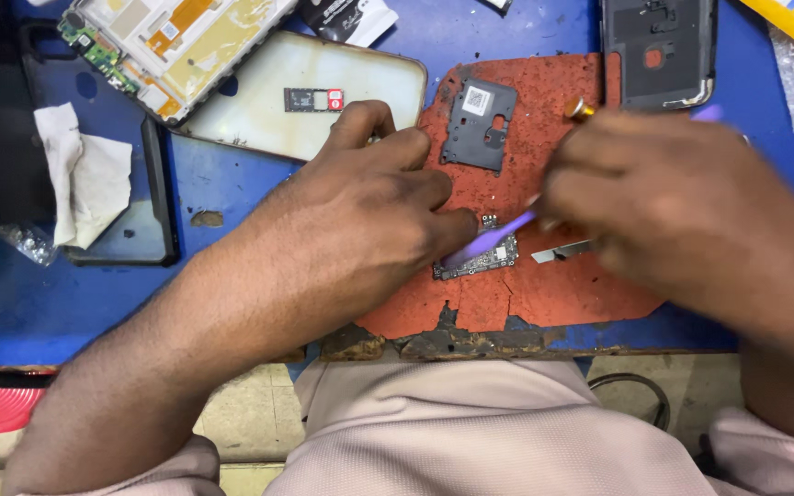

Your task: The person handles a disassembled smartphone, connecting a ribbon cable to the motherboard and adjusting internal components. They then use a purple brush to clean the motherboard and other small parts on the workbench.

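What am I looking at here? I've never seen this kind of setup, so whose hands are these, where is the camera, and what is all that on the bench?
This is one picture from a camera on a person's head, looking down at their own two bare hands over a blue bench. The left hand presses on a small circuit board lying on a worn red mat. The right hand, blurred, holds a purple tool whose tip rests on that board. Also on the mat: a dark metal shield plate and a small silver strip. Further back lie an opened phone frame, a pale back cover, a dark phone shell and a white cloth.
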